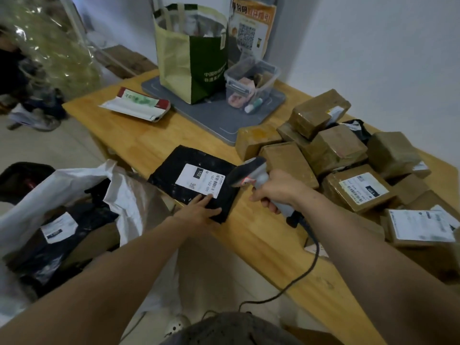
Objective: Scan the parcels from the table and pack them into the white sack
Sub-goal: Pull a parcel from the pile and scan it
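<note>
Spanning the view from 10 o'clock to 5 o'clock, the wooden bench (139, 135) carried the work. The white sack (74, 180) gaped open off its edge at 9 o'clock, with dark parcels already inside. A heap of brown parcels (336, 150) crowded the bench at 3 o'clock, apparently waiting for their turn. Between sack and heap lay the black parcel (174, 168), flat, nearly square and set cornerwise, label side up at the bench's near edge. The left hand (199, 210) pressed on its near corner with straight fingers, gripping nothing, and was the nearer hand to both parcel and sack. The right hand (276, 192) was clenched round the scanner (249, 170), whose nose aimed toward 9 o'clock. The white label (199, 180) ran lengthwise from about 10 to 4 o'clock, its barcode end nearest the scanner. The step looked like scanning; the parcel would then need to go toward 9 o'clock into the sack, a short reach for the left hand.
</note>
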A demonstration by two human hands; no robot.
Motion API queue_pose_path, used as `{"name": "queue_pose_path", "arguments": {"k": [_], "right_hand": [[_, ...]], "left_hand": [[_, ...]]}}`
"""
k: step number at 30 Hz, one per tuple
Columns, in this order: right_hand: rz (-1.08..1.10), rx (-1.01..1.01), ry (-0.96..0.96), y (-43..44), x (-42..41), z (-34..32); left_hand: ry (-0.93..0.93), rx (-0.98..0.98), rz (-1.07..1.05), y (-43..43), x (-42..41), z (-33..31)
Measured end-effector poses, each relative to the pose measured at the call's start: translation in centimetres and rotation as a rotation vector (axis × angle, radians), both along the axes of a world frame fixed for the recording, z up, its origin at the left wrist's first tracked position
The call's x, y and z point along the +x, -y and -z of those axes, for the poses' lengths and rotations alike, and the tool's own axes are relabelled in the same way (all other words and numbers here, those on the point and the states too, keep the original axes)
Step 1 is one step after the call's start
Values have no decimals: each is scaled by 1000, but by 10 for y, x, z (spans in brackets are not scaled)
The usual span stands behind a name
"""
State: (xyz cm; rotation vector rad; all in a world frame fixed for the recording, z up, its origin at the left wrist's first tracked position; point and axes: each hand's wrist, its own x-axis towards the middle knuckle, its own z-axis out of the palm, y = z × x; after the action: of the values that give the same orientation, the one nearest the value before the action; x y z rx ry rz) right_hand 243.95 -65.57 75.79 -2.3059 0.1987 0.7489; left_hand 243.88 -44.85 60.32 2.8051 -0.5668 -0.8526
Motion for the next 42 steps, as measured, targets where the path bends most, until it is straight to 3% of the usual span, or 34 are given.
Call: {"name": "queue_pose_path", "arguments": {"k": [9, 17, 24, 30, 35, 42], "right_hand": [[-111, -187, -26, -23, 34, -11], [-132, -213, -30, -26, 36, -20], [-146, -224, -10, -27, 35, -23], [-134, -230, 8, -26, 33, -22], [-79, -182, 31, -26, 27, -20], [94, 11, 50, -15, 7, -11]], "left_hand": [[-47, -5, -15, -15, 11, -9], [-36, -48, -24, -14, 9, -13], [-6, 49, 61, -11, 12, -22], [60, -69, -104, -9, 8, -19], [124, -91, -190, 5, 6, -17], [225, 95, -227, 29, 6, -9]]}}
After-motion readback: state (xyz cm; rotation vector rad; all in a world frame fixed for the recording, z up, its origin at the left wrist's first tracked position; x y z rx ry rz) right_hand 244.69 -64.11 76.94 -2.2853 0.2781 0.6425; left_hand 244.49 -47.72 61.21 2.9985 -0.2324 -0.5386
